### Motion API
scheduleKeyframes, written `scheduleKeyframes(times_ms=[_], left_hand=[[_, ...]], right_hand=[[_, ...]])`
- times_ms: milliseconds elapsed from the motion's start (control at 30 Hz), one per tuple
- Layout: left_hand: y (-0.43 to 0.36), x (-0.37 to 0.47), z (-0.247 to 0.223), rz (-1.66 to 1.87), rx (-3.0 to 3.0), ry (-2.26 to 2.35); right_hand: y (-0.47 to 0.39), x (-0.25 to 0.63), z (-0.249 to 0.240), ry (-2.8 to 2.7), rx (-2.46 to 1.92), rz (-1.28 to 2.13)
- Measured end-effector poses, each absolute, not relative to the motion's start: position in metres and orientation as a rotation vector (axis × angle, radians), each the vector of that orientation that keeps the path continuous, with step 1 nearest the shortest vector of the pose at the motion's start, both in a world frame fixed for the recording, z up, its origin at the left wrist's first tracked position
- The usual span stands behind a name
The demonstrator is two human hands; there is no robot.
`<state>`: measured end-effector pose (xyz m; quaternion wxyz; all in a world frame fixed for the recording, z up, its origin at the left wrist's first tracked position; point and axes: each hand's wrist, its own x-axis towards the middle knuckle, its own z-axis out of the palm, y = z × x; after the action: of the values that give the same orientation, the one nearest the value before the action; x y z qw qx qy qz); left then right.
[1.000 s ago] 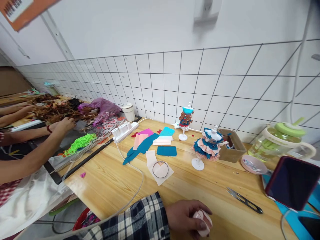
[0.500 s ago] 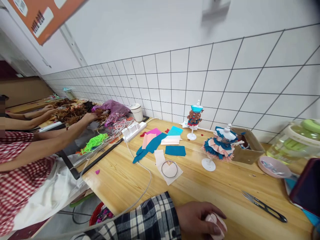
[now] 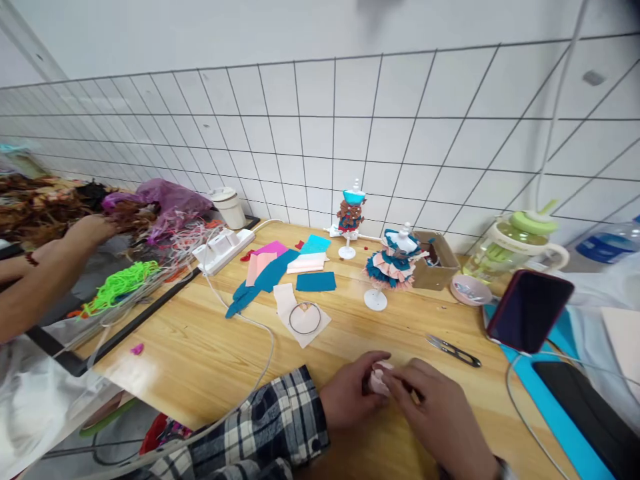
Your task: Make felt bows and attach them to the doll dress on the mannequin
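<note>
My left hand [image 3: 347, 395] is closed around a small pale pink folded piece [image 3: 379, 380] that looks like crepe paper or cloth, low in the head view just above the table. From the other side, my right hand [image 3: 440, 417] pinches the same piece with thumb and fingers. Beyond my hands lie a pale pink sheet [image 3: 283, 301] and a thin metal ring [image 3: 305, 333]. Black-handled thread snips [image 3: 463, 357] rest to the right. Two miniature dress forms stand behind: one in a teal and pink ruffled dress [image 3: 393, 267], one in a brown, red and turquoise dress [image 3: 350, 217].
Teal, magenta and pink sheets [image 3: 315, 281] lie mid-table. A cable runs from a power strip [image 3: 223, 250] at left. A small cardboard box [image 3: 440, 270], pink dish [image 3: 470, 291], drink jug [image 3: 510, 243] and phone [image 3: 531, 310] are at right. Another person's arm [image 3: 55, 273] reaches in at left.
My view has turned to the right. My right hand has come into view and now grips the pale pink piece along with my left hand.
</note>
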<state>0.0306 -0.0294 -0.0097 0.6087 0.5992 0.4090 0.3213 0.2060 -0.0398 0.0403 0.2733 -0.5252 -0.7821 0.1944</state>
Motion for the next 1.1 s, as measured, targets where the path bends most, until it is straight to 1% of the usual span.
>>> scheduleKeyframes(times_ms=[100, 167, 300, 400, 467, 533, 633, 700, 733, 833, 933, 1100], left_hand=[[-0.026, 0.029, -0.004, 0.706, 1.604, 1.095], [-0.024, 0.027, -0.003, 0.631, 1.739, 1.182], [-0.023, 0.025, -0.005, 0.550, 1.875, 1.226], [-0.020, 0.023, -0.006, 0.570, 1.915, 1.260], [-0.016, 0.021, -0.003, 0.555, 1.960, 1.304], [-0.012, 0.018, 0.004, 0.494, 2.018, 1.371], [-0.005, 0.013, 0.020, 0.431, 2.049, 1.515], [-0.003, 0.011, 0.033, 0.520, 2.007, 1.564], [-0.002, 0.010, 0.038, 0.576, 1.959, 1.526], [-0.003, 0.008, 0.047, 0.618, 1.729, 1.164], [-0.007, 0.007, 0.039, 0.602, 1.420, 0.888], [-0.009, 0.004, 0.020, 0.702, 0.970, 0.869]], right_hand=[[-0.027, 0.195, 0.022, -2.110, -1.540, 0.608], [-0.024, 0.191, 0.010, -1.975, -1.555, 0.772], [-0.021, 0.191, -0.008, -1.493, -1.513, 1.236], [-0.018, 0.195, -0.014, -1.089, -1.436, 1.415], [-0.017, 0.198, -0.014, -0.964, -1.372, 1.429], [-0.016, 0.199, -0.013, -0.983, -1.341, 1.409], [-0.017, 0.196, -0.010, -1.183, -1.303, 1.281], [-0.019, 0.190, -0.009, -1.337, -1.261, 1.163], [-0.020, 0.187, -0.007, -1.396, -1.245, 1.113], [-0.023, 0.178, -0.005, -1.501, -1.207, 1.028], [-0.026, 0.173, -0.005, -1.563, -1.137, 1.002], [-0.026, 0.175, -0.007, -1.733, -1.024, 0.996]])
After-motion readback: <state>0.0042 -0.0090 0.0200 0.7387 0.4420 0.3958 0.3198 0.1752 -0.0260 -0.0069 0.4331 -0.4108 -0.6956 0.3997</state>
